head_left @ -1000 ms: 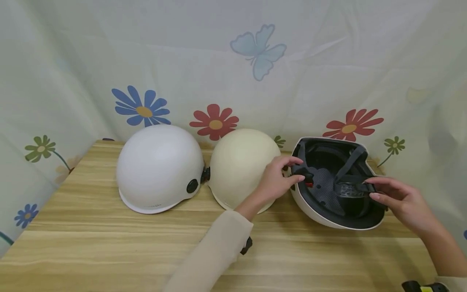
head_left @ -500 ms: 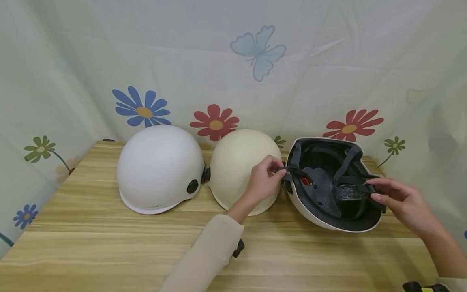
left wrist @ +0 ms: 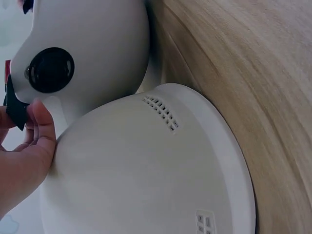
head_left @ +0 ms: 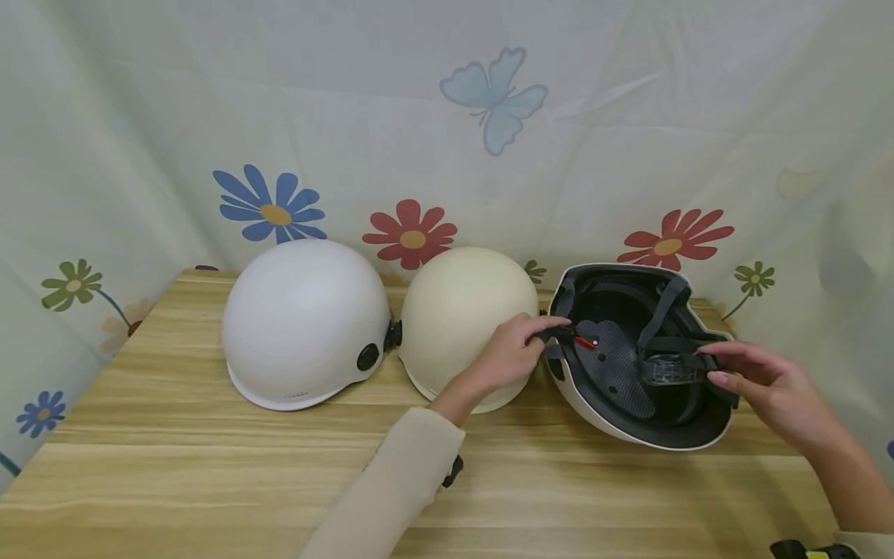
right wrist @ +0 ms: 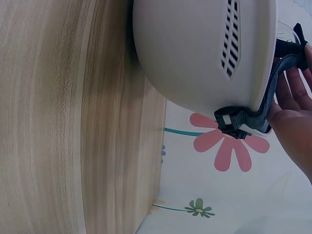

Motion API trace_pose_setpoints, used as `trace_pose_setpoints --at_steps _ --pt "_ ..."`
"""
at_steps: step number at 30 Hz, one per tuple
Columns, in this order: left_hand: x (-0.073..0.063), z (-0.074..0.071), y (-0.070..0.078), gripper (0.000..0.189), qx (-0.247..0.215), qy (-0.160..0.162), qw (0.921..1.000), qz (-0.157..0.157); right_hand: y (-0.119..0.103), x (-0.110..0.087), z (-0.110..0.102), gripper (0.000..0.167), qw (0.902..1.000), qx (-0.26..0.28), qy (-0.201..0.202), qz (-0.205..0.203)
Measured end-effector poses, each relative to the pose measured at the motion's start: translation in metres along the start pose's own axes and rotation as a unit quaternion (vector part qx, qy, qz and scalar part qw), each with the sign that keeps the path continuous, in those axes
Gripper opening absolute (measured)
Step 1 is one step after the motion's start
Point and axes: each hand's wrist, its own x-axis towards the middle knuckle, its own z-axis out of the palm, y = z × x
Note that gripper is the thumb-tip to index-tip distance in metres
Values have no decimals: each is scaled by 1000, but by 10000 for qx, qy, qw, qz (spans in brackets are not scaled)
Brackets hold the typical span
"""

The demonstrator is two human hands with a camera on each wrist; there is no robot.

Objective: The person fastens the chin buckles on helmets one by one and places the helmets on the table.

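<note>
A cream helmet (head_left: 615,415) lies upside down on the right, its black lining (head_left: 604,373) and straps facing up. At its left rim my left hand (head_left: 513,353) pinches a black chin strap buckle (head_left: 559,332) with a red tab (head_left: 585,341) pointing into the shell. The left wrist view shows thumb and fingertips on the dark strap (left wrist: 17,105). On the other side, my right hand (head_left: 775,392) pinches a black strap end (head_left: 705,361) near the rim. In the right wrist view a strap (right wrist: 273,87) runs over the rim beside the fingers.
Two more helmets stand dome up to the left: a white one (head_left: 303,318) and a cream one (head_left: 464,310), with my left forearm crossing before the latter. All are on a wooden table (head_left: 174,466). A flower-printed curtain (head_left: 349,116) hangs close behind.
My left hand has drawn the buckle leftward from inside the helmet to its rim, and the red tab has turned into fuller view. The helmet shifted slightly left; my right hand stayed put.
</note>
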Motion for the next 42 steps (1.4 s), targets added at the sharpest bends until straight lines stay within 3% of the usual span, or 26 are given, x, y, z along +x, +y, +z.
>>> trace_pose_setpoints --at_steps 7,14,21,27,35,42 --pt "-3 2 -1 27 -131 -27 9999 45 0 0 1 29 10000 -81 10 31" --pt "-4 5 1 21 -43 93 9999 90 2 -1 0 30 9999 2 18 -109" --pt "-3 6 1 18 -10 254 9997 8 -3 -2 2 28 9957 -902 209 10" --pt "-2 6 0 14 16 496 9987 96 -4 0 3 28 9932 -1119 278 131" --pt "-1 4 0 12 -6 757 9958 512 -3 1 5 28 9930 -1159 213 108" --pt "1 0 4 11 -493 1027 9909 723 -12 6 3 29 9942 -1044 266 -5"
